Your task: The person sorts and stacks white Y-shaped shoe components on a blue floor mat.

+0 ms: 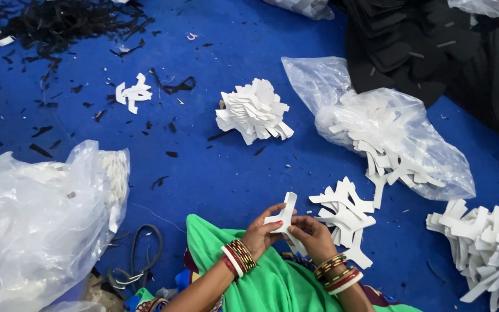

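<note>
1. While a blue floor covering [215, 173] lay strewn with black scraps, clear plastic bags [30, 225] of white cut-outs flanked the seated worker.
2. Loose piles of white Y-shaped pieces [345, 211] sat just right of the hands, with a fanned bundle [254, 111] farther off.
3. Judged mid-sorting, the worker had one white piece [286, 215] up over the lap; pulling it apart would call for a firm pinch.
4. Left hand [263, 231] and right hand [312, 236], both bangled, gripped that piece, fingers curled.
</note>
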